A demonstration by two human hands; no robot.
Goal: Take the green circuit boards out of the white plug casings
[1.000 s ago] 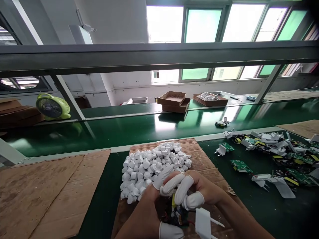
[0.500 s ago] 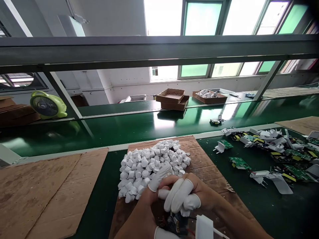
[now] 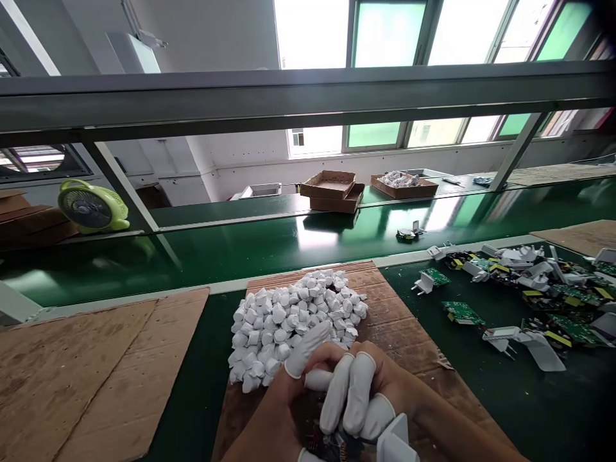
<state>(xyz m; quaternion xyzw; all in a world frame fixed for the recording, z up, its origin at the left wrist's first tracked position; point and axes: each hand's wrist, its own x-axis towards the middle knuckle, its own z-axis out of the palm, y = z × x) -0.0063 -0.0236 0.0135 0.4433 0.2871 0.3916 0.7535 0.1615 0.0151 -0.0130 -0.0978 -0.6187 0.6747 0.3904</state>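
Both hands are close together at the bottom centre, with white finger cots on their fingers. My left hand [image 3: 287, 410] is closed around the left side of a circuit board [image 3: 341, 444] carrying dark components, mostly covered by my fingers. My right hand [image 3: 359, 388] has its fingers curled down over the same board from above. A white plug housing [image 3: 395, 443] shows beside the right fingers, cut off by the lower edge. Whether a small piece is pinched between the fingertips is hidden. Just beyond the hands lies a heap of small white caps [image 3: 293, 321] on a cardboard sheet [image 3: 399, 321].
Green circuit boards with white plug housings [image 3: 539, 282] are piled at the right. Another cardboard sheet [image 3: 110, 372] lies left. Behind runs a green conveyor belt [image 3: 240, 247] bearing one board unit [image 3: 409, 232]. Cardboard trays [image 3: 332, 186] and a green fan [image 3: 94, 204] stand farther back.
The right hand's fingers have shifted slightly downward over the board, and the white plug housing has tilted. The unit on the belt has moved a little left.
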